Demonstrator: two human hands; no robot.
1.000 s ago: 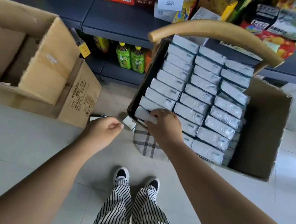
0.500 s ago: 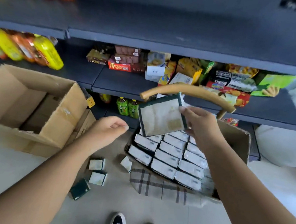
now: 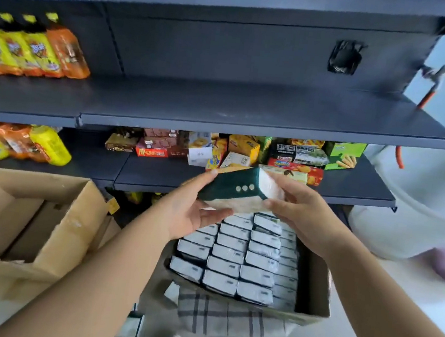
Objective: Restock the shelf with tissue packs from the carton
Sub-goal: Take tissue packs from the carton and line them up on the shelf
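Dark grey shop shelving fills the background, and a pale tiled floor is seen below. Nearest to the camera, under the grip, an open carton (image 3: pixel 313 285) is filled with rows of tissue packs (image 3: pixel 229 262). Above it one tissue pack (image 3: pixel 234 190), dark green with white ends, is held between both hands. It is touched on its left end by the fingers and thumb of the left hand (image 3: pixel 192 209), only loosely curved, and its right end is gripped by the right hand (image 3: pixel 298 206). Left of the grip an open cardboard box (image 3: pixel 32 219) is seen. Beyond the grip the middle shelf (image 3: pixel 249 108) lies bare, with orange snack bags (image 3: pixel 33 49) at its left end.
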